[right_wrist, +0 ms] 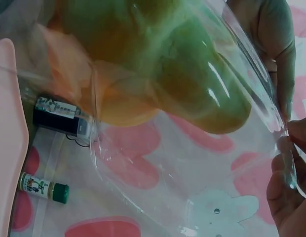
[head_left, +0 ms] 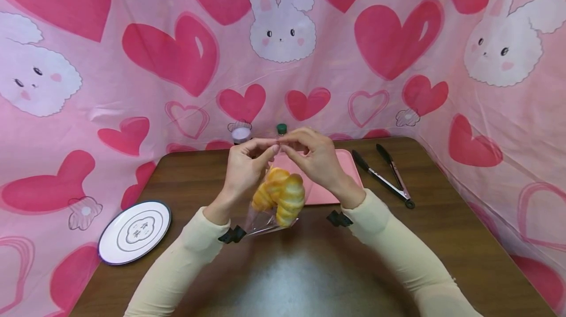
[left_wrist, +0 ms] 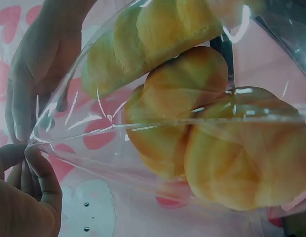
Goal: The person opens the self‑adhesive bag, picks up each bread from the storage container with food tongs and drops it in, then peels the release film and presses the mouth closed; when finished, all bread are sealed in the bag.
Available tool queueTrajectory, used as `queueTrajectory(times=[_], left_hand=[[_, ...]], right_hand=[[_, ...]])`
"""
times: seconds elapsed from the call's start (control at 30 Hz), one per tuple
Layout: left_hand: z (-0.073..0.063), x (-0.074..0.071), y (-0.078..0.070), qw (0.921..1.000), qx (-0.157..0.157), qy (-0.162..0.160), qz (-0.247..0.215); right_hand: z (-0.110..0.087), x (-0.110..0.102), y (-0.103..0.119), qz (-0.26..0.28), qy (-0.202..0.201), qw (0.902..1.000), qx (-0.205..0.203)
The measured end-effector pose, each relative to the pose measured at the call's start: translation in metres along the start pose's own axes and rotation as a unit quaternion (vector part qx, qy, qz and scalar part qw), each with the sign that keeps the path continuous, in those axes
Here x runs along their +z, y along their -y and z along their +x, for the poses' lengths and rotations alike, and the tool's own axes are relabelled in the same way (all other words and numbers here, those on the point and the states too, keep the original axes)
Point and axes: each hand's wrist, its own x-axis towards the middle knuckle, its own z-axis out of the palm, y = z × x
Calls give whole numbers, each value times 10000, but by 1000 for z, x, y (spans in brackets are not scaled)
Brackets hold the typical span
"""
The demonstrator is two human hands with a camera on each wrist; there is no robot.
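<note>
A clear plastic bag (left_wrist: 113,133) with golden bread rolls (head_left: 279,194) inside hangs above the table. Both hands pinch its gathered top. My left hand (head_left: 245,164) grips the bag's edge between thumb and fingers, and my right hand (head_left: 316,157) does likewise, with the fingertips of the two nearly meeting. In the left wrist view, a long ridged roll (left_wrist: 153,42) and rounder browned rolls (left_wrist: 242,153) show through the film. The right wrist view has the bag's film (right_wrist: 143,187) stretched down to the pinching fingers (right_wrist: 279,182).
Behind the bag lies a pink tray (head_left: 349,164). Black-tipped metal tongs (head_left: 389,179) rest to its right. A white plate (head_left: 134,232) with a dark rim is at the table's left edge. A green-capped bottle (head_left: 281,129) and a white-lidded jar (head_left: 241,134) stand at the back.
</note>
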Motion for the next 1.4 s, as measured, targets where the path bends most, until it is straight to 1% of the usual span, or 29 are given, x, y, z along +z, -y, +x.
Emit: queueTrajectory(times=[0.17, 0.27, 0.53, 0.7, 0.8, 0.97, 1.2, 1.4], left_hand=[[0, -1, 0, 9999, 155, 43, 46], [0, -1, 0, 9997, 215, 146, -20], [-1, 0, 0, 9984, 467, 316, -30], [-2, -1, 0, 9974, 578, 429, 107], [-3, 0, 0, 9962, 677, 484, 263], [-3, 1, 0, 9952, 744, 446, 446], [-3, 1, -1, 9955, 680, 412, 524], [-4, 2, -2, 9958, 662, 402, 488]], right_hand=[[1, 0, 1, -182, -82, 9997, -138], [0, 0, 0, -253, -136, 9994, -211], [-2, -3, 0, -259, -224, 9988, -348], [-1, -4, -2, -337, -341, 9967, -658], [0, -4, -4, -499, -474, 9936, -898], [1, -3, -6, -784, -598, 9886, -1137], [1, -2, -7, -1016, -614, 9862, -1157], [0, -1, -9, -736, -602, 9907, -976]])
